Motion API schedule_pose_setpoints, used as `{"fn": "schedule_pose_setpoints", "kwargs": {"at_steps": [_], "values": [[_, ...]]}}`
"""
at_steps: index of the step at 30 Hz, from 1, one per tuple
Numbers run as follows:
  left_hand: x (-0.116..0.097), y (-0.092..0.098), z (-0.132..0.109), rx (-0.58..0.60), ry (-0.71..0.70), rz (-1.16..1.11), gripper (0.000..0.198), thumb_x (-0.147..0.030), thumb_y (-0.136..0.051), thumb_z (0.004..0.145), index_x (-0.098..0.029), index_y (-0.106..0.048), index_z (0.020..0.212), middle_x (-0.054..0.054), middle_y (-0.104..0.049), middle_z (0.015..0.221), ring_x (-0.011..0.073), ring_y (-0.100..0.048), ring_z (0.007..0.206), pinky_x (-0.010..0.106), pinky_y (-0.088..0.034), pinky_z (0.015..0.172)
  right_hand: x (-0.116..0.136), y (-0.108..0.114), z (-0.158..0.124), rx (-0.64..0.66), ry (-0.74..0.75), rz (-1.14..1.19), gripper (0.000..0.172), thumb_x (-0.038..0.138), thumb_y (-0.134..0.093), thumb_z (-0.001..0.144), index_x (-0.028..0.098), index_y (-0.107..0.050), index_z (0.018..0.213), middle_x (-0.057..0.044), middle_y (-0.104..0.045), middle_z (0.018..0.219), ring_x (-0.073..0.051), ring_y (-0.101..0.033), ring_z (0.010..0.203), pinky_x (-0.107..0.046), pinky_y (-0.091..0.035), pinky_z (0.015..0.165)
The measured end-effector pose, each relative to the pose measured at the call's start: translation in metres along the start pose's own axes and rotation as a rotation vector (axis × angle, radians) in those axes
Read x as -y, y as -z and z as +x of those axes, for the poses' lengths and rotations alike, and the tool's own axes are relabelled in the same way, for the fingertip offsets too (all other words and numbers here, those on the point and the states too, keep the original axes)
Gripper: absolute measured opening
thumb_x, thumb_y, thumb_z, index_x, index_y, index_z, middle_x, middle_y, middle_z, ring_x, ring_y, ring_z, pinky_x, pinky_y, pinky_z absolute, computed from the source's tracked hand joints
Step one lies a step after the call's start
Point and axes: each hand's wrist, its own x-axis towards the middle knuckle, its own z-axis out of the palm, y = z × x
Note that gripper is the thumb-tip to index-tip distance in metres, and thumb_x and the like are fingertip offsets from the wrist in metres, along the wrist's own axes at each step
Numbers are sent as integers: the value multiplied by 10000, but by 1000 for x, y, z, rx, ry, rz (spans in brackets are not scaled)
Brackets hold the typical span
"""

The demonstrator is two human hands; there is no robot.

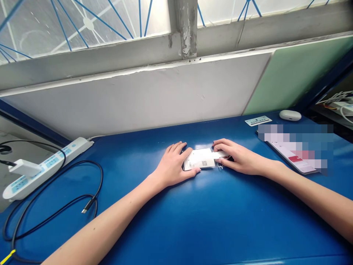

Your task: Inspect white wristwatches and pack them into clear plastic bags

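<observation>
Two hands meet over one small white card, lying flat near the middle of the blue desk. Print and a small square code show on its face; too small to read.

Left hand: at the card's 9 o'clock edge, palm down, fingers spread over the corner, thumb along the near edge. Pressing, not gripping.

Right hand: at the card's 3 o'clock edge, fingers pinched on a narrow white strip that sits against that edge. Whether the strip is part of the card or a separate piece, cannot tell. A small glinting bit lies just beside the thumb; unclear what it is.

Risks, as judged:
- Desk surface looks slick. If the left hand eases off while the right tugs, the card would probably skid toward 3 o'clock.
- An uneven pull on the strip could tear or crease it.
- The glinting bit is small and loose-looking; a wrist sweep could flick it off.

Outward: at 2 o'clock, a flat device with a blurred screen, near the right forearm; an elbow shift could nudge it. Beyond it, a white label and a white pebble-shaped case. At 9 o'clock, well apart, a power strip with a white plug, and a looped black cable with a loose end that could catch the left elbow.
</observation>
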Motion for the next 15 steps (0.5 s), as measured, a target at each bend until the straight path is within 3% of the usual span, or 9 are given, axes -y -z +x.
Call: {"fn": "schedule_pose_setpoints", "kwargs": {"at_steps": [8, 15], "values": [[-1, -1, 1, -30, 42, -35, 681, -621, -619, 849, -117, -585, 1306, 222, -522, 1440, 396, -442, 1379, 547, -371, 1121, -23, 5, -2, -71, -31, -86, 241, 383, -431, 997, 212, -531, 1134, -134, -644, 1072, -285, -641, 940, -437, -533, 814], [1, -2, -1, -28, 12, -44, 680, -613, -653, 825, -112, -592, 1281, 233, -515, 1432, 413, -429, 1379, 558, -357, 1125, -33, 18, -2, -280, -109, -123, 330, 382, -348, 1022, 222, -537, 1240, -139, -635, 1157, -301, -638, 1053, -455, -510, 916]]}}
